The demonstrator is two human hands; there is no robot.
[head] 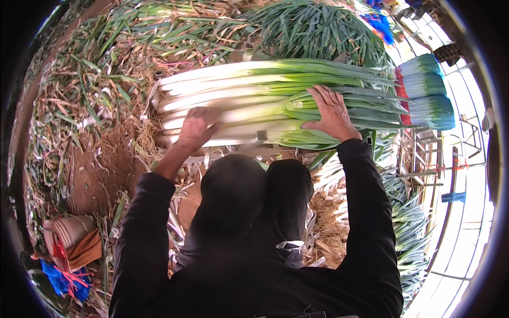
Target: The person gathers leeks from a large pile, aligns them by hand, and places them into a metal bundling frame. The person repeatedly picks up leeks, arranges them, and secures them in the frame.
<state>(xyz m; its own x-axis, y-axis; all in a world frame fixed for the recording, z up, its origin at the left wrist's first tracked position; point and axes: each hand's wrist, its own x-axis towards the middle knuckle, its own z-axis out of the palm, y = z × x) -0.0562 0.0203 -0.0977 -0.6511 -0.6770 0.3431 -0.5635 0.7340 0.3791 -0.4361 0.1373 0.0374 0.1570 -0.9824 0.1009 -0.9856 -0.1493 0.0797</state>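
Several large leeks or Welsh onions (238,87) lie side by side before me, white stalks to the left and green leaves to the right. They rest on a low metal frame (234,150) above my knees. My left hand (201,125) lies on the white stalks near the root end, its fingers bent and slightly blurred. Spread over the green part where the leaves fan out is my right hand (330,113), palm down, thumb pointing left. Neither hand is closed around a stalk.
A heap of green-leaved stalks (318,31) lies beyond the frame. Leaf trimmings (79,91) cover the soil at left. Bundled stalks (429,95) are stacked at right, with more stalks (409,238) below them. A rolled cloth (71,234) and blue plastic (65,280) lie at lower left.
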